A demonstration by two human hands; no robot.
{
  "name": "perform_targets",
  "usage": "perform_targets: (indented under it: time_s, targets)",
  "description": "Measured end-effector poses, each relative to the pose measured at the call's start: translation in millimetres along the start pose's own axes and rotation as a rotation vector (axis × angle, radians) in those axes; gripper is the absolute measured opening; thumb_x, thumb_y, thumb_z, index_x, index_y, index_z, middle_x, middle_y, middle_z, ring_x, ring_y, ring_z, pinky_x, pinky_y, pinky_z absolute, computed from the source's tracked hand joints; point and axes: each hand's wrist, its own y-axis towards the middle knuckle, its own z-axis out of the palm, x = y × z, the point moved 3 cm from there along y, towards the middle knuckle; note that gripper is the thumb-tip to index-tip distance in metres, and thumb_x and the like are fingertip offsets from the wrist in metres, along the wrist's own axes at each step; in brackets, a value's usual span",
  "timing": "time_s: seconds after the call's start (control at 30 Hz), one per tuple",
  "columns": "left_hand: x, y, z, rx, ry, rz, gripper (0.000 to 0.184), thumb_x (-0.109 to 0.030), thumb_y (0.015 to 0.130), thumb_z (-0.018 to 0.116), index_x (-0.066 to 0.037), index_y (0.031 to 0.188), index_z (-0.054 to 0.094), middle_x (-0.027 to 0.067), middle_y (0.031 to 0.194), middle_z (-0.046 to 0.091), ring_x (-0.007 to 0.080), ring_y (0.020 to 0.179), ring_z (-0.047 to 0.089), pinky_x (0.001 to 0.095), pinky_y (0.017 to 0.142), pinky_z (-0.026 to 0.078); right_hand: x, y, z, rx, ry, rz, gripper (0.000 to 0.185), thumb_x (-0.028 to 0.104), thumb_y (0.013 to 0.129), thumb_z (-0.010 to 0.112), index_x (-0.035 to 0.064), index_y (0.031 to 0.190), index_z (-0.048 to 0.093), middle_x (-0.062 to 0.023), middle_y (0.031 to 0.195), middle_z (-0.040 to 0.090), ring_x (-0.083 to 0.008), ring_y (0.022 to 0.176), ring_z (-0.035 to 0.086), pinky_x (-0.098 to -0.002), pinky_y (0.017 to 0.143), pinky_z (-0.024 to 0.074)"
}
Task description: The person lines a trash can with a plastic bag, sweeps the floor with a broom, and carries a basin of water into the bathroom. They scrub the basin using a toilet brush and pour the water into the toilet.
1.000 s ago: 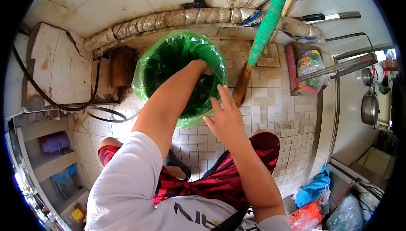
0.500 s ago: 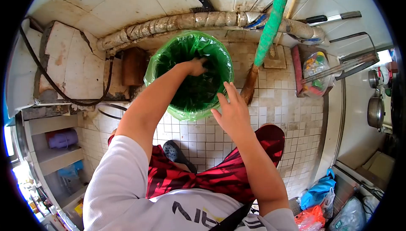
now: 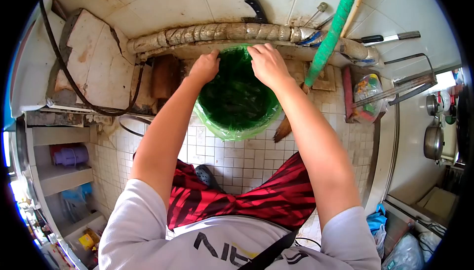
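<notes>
A round bin lined with a green plastic bag point(image 3: 232, 132) stands on the tiled floor in front of me, the bag folded outward over its rim. At the far left of the rim, my left hand point(image 3: 205, 66) is closed on the bag's edge. My right hand point(image 3: 269, 63) grips the same edge at the far right, its fingers curled over the plastic. Between the two hands the bag's far edge is bunched. The inside is dark, and its bottom is hard to make out.
A broom with a green handle point(image 3: 332, 35) leans just right of the bin. A wrapped pipe point(image 3: 222, 33) runs along the wall behind, with a black-handled knife point(image 3: 256, 8) above it. Shelves point(image 3: 64, 183) stand at left, and plastic bags point(image 3: 407, 254) lie at lower right.
My left hand has come up out of the bin to its far rim. My right hand has moved from the near right side to the far rim. Both now grip the bag.
</notes>
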Motion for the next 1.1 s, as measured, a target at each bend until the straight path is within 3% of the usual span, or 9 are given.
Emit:
perform_targets:
  time_s: [0.13,0.2,0.33,0.43,0.5,0.67,0.77,0.9,1.1]
  targets:
    - [7,-2,1,0.028,-0.120,-0.013,0.029,-0.024,0.091,0.063,-0.003,0.111,0.059,0.0288,0.094,0.067,0.0484,0.092,0.063,0.0556,0.082,0.051,-16,11,33,0.221,-0.059,0.174,0.029,0.004,0.092,0.048,0.0002,0.117,0.063,-0.0146,0.117,0.063,-0.0333,0.115,0.054,-0.0422,0.102,0.0459]
    - [8,-4,-9,0.048,-0.213,-0.064,0.030,-0.025,0.090,0.065,-0.003,0.109,0.060,0.0275,0.099,0.067,0.0458,0.097,0.063,0.0530,0.085,0.051,-22,9,30,0.243,-0.021,0.235,0.029,0.008,0.091,0.056,0.0000,0.118,0.063,-0.0153,0.121,0.061,-0.0320,0.119,0.053,-0.0422,0.104,0.0453]
    - [-2,-53,-56,-0.183,0.219,-0.072,0.038,-0.024,0.084,0.071,-0.004,0.114,0.059,0.0191,0.116,0.059,0.0382,0.109,0.057,0.0459,0.088,0.050,-15,-14,-19,0.004,0.019,0.159,0.028,0.008,0.083,0.068,0.0011,0.110,0.064,-0.0138,0.111,0.060,-0.0327,0.108,0.056,-0.0424,0.095,0.0488]
    - [-15,-95,-78,-0.179,0.285,0.071,0.032,-0.018,0.081,0.072,-0.004,0.107,0.062,0.0153,0.110,0.059,0.0339,0.102,0.058,0.0439,0.086,0.050,10,-50,-47,-0.018,0.031,0.079,0.017,0.006,0.081,0.070,0.0007,0.097,0.065,-0.0125,0.103,0.058,-0.0309,0.098,0.057,-0.0418,0.086,0.0495]
    - [-31,-104,-78,-0.140,0.305,0.348,0.025,-0.014,0.078,0.073,-0.005,0.099,0.064,0.0130,0.106,0.059,0.0315,0.099,0.059,0.0430,0.084,0.051,35,-80,-56,0.037,0.035,0.061,0.012,0.009,0.080,0.071,0.0012,0.088,0.066,-0.0116,0.103,0.058,-0.0298,0.095,0.057,-0.0415,0.083,0.0492]
    - [-63,-70,2,0.426,0.437,0.649,0.015,-0.015,0.078,0.070,-0.007,0.090,0.070,0.0085,0.096,0.068,0.0277,0.100,0.066,0.0402,0.083,0.053,110,-122,-76,0.264,0.116,0.066,0.032,0.024,0.071,0.081,0.0023,0.088,0.065,-0.0124,0.110,0.056,-0.0298,0.101,0.054,-0.0403,0.082,0.0487]
    - [-75,-41,56,0.904,0.694,0.541,0.019,-0.013,0.079,0.069,-0.009,0.097,0.073,0.0113,0.106,0.071,0.0273,0.101,0.068,0.0405,0.083,0.054,115,-142,-66,0.310,0.127,0.090,0.037,0.023,0.070,0.081,0.0041,0.097,0.064,-0.0122,0.111,0.056,-0.0299,0.101,0.054,-0.0403,0.082,0.0492]
    - [-69,-21,109,0.998,0.633,0.300,0.027,-0.014,0.083,0.065,-0.011,0.108,0.073,0.0139,0.120,0.068,0.0293,0.107,0.067,0.0441,0.086,0.054,102,-163,-62,0.375,0.119,0.185,0.039,0.011,0.070,0.077,0.0070,0.106,0.061,-0.0131,0.107,0.057,-0.0299,0.102,0.055,-0.0409,0.085,0.0502]
    - [38,-26,245,0.982,0.234,-0.171,0.048,-0.018,0.086,0.064,-0.009,0.133,0.055,0.0184,0.136,0.058,0.0362,0.122,0.058,0.0489,0.100,0.047,113,-172,-71,0.271,0.158,0.270,0.041,0.009,0.071,0.073,0.0073,0.111,0.062,-0.0178,0.128,0.057,-0.0305,0.107,0.056,-0.0400,0.086,0.0510]
